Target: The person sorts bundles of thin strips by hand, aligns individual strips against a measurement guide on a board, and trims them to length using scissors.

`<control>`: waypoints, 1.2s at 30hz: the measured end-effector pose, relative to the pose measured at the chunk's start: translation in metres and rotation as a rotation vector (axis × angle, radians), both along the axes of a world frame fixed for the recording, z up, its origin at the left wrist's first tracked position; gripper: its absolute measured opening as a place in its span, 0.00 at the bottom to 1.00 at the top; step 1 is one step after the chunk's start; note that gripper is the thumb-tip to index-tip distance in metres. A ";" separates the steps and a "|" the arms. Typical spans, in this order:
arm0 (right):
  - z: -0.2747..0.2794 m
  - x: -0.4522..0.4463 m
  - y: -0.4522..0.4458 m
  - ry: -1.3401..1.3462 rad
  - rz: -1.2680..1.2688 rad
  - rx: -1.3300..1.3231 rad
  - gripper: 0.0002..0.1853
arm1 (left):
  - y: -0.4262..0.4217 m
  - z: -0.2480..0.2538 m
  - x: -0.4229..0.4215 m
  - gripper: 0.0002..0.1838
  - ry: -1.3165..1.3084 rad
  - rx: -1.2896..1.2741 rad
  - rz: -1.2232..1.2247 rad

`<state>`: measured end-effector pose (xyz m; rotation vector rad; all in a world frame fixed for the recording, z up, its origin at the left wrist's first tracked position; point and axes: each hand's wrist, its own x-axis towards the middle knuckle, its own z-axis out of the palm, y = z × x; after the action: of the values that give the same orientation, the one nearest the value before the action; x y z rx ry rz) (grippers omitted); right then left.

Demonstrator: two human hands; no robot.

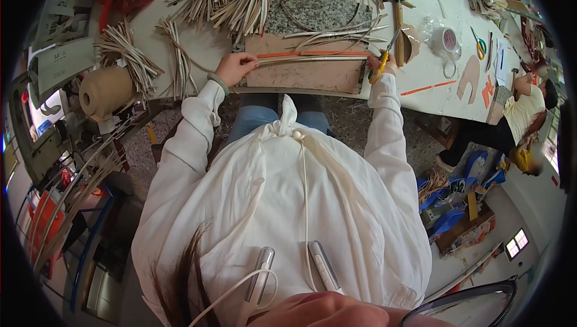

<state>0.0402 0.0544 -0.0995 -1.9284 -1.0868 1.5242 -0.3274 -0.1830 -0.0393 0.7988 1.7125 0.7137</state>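
Note:
My left hand [235, 69] is closed, thumb and finger pinching the left end of a narrow pale strip [312, 59]. The strip lies stretched across a pinkish-tan board [303, 79], right beside a straight orange strip [300, 54]. At the other end, my right hand [386, 64] is closed around yellow-handled scissors [377, 75], with the blades pointing up and away. Its fingers are also close to the right ends of both strips; whether they touch them I cannot tell. Loose pale strips [336, 37] lie just behind the board.
Bundles of strips [240, 12] cover the table's back and left, near a speckled stone slab [318, 9]. A hammer [399, 24], a tape roll [445, 40] and green-handled scissors [480, 48] lie to the right. A large tan spool [107, 93] stands left. Another person [518, 111] sits far right.

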 end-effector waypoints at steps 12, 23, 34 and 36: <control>0.012 -0.005 -0.002 -0.066 0.012 -0.007 0.25 | 0.001 -0.010 0.010 0.07 0.227 -0.008 0.065; 0.040 -0.005 -0.002 -0.037 -0.059 0.194 0.23 | 0.002 -0.009 0.021 0.06 0.273 0.237 0.139; 0.153 -0.017 -0.067 0.319 0.390 0.032 0.20 | 0.075 0.049 0.064 0.05 -0.506 -0.024 0.341; 0.149 -0.038 -0.098 0.276 0.758 -0.153 0.25 | 0.083 0.055 0.068 0.05 -0.549 -0.019 0.322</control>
<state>0.0025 -0.0431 0.0491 -1.3743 -1.7163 2.2338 -0.2590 -0.1002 0.0157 0.2686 1.3469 1.0255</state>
